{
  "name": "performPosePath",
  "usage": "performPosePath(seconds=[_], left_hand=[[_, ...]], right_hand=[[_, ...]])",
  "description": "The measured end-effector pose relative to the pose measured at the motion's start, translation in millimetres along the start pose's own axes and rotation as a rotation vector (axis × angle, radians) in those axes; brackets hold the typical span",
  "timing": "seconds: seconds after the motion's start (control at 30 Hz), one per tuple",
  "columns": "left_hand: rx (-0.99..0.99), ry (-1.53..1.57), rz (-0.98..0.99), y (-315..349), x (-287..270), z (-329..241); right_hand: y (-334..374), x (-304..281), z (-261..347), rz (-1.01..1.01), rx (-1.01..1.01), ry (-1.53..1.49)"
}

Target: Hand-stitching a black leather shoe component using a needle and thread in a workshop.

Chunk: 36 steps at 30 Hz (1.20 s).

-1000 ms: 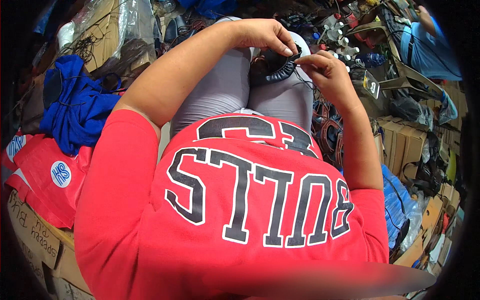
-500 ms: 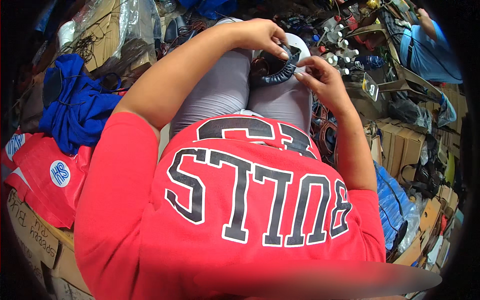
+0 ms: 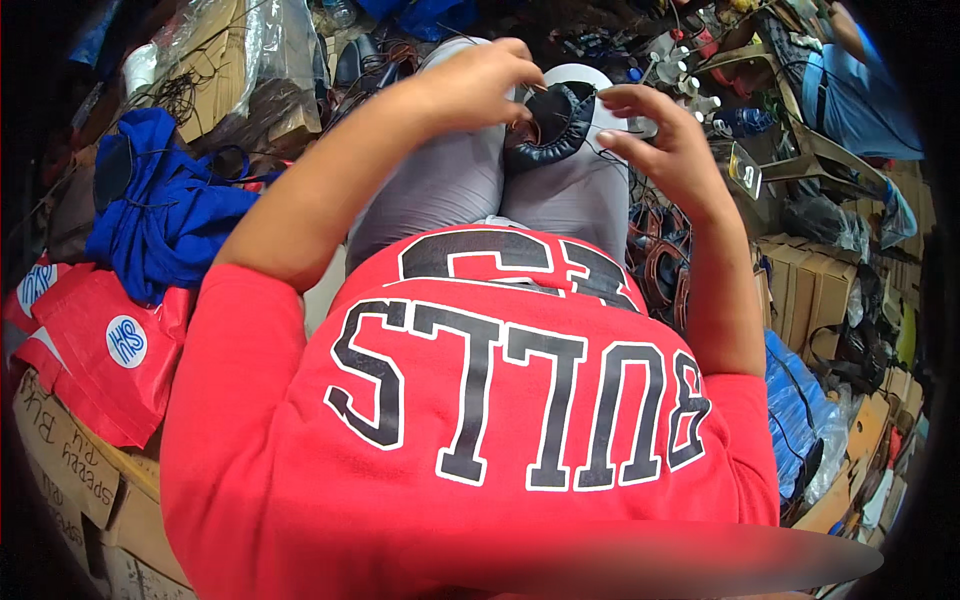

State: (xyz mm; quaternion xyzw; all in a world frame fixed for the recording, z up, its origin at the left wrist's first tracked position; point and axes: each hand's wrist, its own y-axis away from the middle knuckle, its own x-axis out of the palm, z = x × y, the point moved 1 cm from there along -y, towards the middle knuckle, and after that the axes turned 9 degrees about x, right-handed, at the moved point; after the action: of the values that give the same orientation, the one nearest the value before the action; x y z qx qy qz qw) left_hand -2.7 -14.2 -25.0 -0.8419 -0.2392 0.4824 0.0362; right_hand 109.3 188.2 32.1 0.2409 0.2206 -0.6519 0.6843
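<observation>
A black leather-like shoe piece [image 3: 553, 152] with a gathered, puckered edge rests on my grey-trousered legs [image 3: 440, 175], between my two hands. My left hand [image 3: 487, 82] is at its upper left, slightly blurred, with curled fingers closed on something too small to make out. To the right of the piece is my right hand [image 3: 655, 135], its thumb and forefinger spread apart just off the gathered edge. A white rounded surface [image 3: 580, 74] shows behind the black piece. Any thread or needle is too fine to tell.
Several plastic bottles [image 3: 690, 88] stand beyond my right hand, near a person in blue [image 3: 860, 105]. Blue cloth [image 3: 165, 220] and a red bag [image 3: 85, 350] lie at my left. Cardboard boxes [image 3: 800, 285] and a blue plastic bundle [image 3: 790, 410] are on the right.
My hands have moved apart. The left has drawn off the black piece to the upper left, and the right has opened and shifted slightly right.
</observation>
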Motion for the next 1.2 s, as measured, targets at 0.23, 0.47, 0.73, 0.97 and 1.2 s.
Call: performPosePath(seconds=[0.23,0.47,0.73,0.97,1.2], left_hand=[[-0.093,0.145,0.269,21,-17,-3],[-0.178,-0.036,-0.023,66,-62,35],[-0.108,0.082,-0.225,51,-4,-36],[-0.078,0.303,-0.397,25,17,-23],[-0.068,0.267,-0.339,24,25,-11]], right_hand=[[32,-31,-52,0.337,0.481,-0.166],[1,-12,6,-0.04,-0.047,0.069],[1,6,-1,0.04,-0.081,0.333],[4,7,-16,0.084,0.093,0.167],[-5,2,-24,0.16,0.148,0.11]])
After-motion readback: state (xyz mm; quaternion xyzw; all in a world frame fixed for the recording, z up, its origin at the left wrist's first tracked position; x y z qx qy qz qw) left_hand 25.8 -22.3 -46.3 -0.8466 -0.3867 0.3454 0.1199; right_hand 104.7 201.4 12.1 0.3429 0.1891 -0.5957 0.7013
